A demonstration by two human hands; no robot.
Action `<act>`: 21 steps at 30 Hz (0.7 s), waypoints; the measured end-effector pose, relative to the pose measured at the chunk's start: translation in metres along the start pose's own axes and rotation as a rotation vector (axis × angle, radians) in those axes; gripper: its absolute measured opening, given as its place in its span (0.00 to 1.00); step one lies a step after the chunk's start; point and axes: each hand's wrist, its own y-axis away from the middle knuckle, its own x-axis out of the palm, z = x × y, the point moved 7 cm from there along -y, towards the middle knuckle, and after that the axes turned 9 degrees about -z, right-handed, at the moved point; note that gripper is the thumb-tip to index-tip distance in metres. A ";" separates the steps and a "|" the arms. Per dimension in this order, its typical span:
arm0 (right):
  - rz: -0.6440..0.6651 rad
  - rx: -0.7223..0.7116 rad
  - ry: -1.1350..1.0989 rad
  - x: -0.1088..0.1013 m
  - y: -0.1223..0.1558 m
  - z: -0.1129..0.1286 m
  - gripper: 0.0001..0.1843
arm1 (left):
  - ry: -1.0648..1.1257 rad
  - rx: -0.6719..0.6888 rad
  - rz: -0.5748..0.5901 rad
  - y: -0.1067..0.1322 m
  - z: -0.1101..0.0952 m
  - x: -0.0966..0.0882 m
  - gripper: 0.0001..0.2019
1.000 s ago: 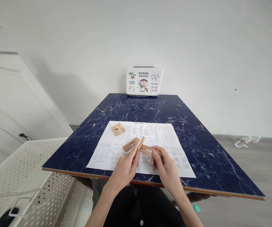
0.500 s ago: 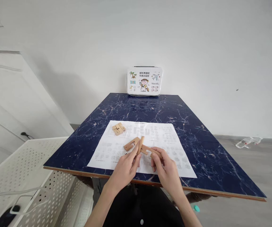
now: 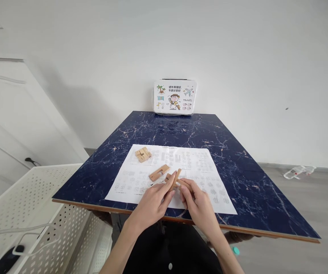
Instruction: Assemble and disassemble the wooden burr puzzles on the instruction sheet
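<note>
My left hand (image 3: 156, 198) is closed on a narrow wooden puzzle piece (image 3: 178, 176), which points up and away at a slant. Gripped in my right hand (image 3: 197, 198) is a second, notched wooden puzzle piece (image 3: 168, 177), largely covered by fingers. The two pieces cross close together between my hands; whether they interlock I cannot tell. Just beyond my left fingertips lies a loose flat wooden piece (image 3: 156, 176) with a notch in its side. Farther left, several lighter wooden pieces (image 3: 143, 154) sit together in a compact block on the printed sheet (image 3: 135, 173).
Under the work is a dark blue marbled table (image 3: 169, 133). A white cartoon-printed case (image 3: 174, 97) stands at its far edge against the wall. On the left is a perforated white rack (image 3: 67, 194) with a cable. Clear plastic packaging (image 3: 297, 172) lies on the floor at right.
My left hand and its piece have shifted right, toward my right hand, over the notched piece. The loose flat piece now shows apart from the held ones.
</note>
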 end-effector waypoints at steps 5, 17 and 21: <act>0.025 -0.007 0.030 0.004 0.000 -0.003 0.19 | -0.019 0.041 0.051 0.000 -0.002 0.003 0.32; -0.002 -0.046 0.100 0.007 0.001 0.004 0.20 | -0.066 0.028 0.062 0.002 -0.002 0.007 0.34; -0.023 -0.080 0.126 0.006 0.001 0.006 0.19 | -0.068 0.046 0.060 0.002 -0.003 0.007 0.33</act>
